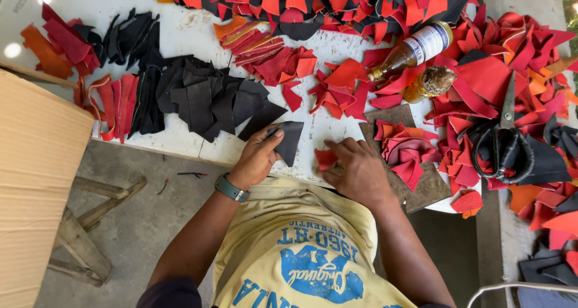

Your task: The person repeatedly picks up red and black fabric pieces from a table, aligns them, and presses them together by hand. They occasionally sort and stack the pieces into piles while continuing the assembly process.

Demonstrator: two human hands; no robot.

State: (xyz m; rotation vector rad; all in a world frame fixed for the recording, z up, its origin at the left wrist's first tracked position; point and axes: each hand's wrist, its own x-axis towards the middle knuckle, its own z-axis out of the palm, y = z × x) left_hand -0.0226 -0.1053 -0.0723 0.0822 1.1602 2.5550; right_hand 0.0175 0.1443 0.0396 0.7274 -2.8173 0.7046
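Here the left hand pinches a black piece; the right hand, fingers curled, half hides a red scrap.

The person wears a yellow T-shirt with blue print and a dark green wristwatch.

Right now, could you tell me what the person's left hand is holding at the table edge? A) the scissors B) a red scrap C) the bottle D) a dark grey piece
D: the left hand pinches a dark grey piece, while the right hand presses a red scrap.
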